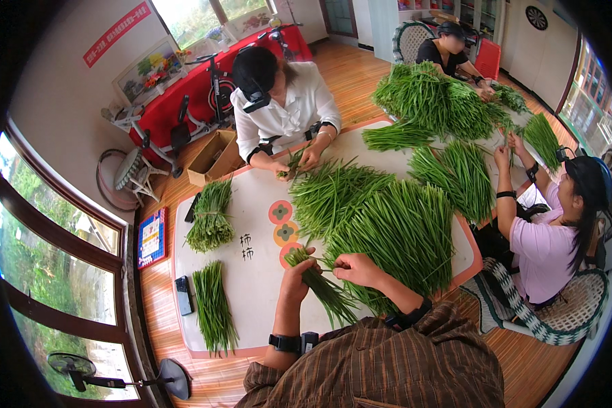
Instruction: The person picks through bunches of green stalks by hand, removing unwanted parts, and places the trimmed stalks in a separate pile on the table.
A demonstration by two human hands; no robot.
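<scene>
A bunch of long green stalks (326,293), like garlic chives or garlic scapes, is gripped in my left hand (302,270) above the near side of the table. My right hand (359,269) is just to the right of it, its thumb and forefinger pinched together by the edge of a large heap of the same stalks (403,239). Whether a stalk is between those fingertips is too small to tell. Another heap (336,194) lies beyond. On the left side of the table are a tied bundle (211,214) and a smaller laid-out bunch (214,306).
A phone (183,296) lies at the table's (260,285) left edge, and a dark object (192,206) is farther up. Across the table a person in white (290,107) handles stalks. Two more people work at the right, near further heaps (428,97). A fan (174,378) stands by the window.
</scene>
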